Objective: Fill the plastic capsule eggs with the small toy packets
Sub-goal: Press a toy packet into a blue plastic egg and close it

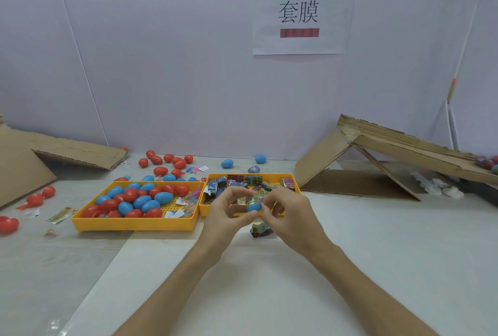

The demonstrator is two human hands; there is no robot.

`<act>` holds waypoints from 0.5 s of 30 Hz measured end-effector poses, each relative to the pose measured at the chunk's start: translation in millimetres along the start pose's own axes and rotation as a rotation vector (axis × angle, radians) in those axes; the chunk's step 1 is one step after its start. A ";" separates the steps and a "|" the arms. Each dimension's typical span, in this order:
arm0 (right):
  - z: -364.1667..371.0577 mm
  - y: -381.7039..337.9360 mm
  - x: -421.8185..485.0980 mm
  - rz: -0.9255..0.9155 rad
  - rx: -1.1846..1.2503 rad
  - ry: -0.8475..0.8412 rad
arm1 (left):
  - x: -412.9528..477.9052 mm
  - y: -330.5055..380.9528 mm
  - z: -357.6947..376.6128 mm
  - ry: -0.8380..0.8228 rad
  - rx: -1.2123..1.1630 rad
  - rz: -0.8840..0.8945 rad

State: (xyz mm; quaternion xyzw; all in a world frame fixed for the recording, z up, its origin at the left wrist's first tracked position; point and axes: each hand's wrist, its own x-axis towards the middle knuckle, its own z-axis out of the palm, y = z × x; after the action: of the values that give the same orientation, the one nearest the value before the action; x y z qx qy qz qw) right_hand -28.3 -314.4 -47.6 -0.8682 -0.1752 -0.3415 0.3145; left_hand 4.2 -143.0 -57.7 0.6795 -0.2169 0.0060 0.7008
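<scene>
Pinching smooth blue egg half, crinkly packet inside: both hands.

A white paper sign printed with two large black characters and two red bars hangs on the pale far wall. On the bench, folded cardboard stands tent-like at far right, with crumpled white pieces beneath it. A flatter cardboard sheet lies far left.

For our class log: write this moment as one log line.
left hand: holds blue egg half | right hand: pinches toy packet in it | stage: filling
</scene>
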 end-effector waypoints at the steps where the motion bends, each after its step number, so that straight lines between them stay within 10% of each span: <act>1: 0.1 0.3 0.1 -0.002 -0.010 -0.016 | -0.1 -0.3 -0.2 -0.007 0.007 0.004; 15: -3.0 -3.6 -0.6 -0.076 -0.053 -0.112 | -1.2 -5.7 4.4 -0.033 0.109 0.075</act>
State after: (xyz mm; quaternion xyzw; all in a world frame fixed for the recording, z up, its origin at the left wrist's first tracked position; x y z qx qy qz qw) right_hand -32.1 -313.8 -44.8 -0.8868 -0.2162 -0.3086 0.2677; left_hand 3.6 -147.3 -63.6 0.7082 -0.2532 0.0329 0.6582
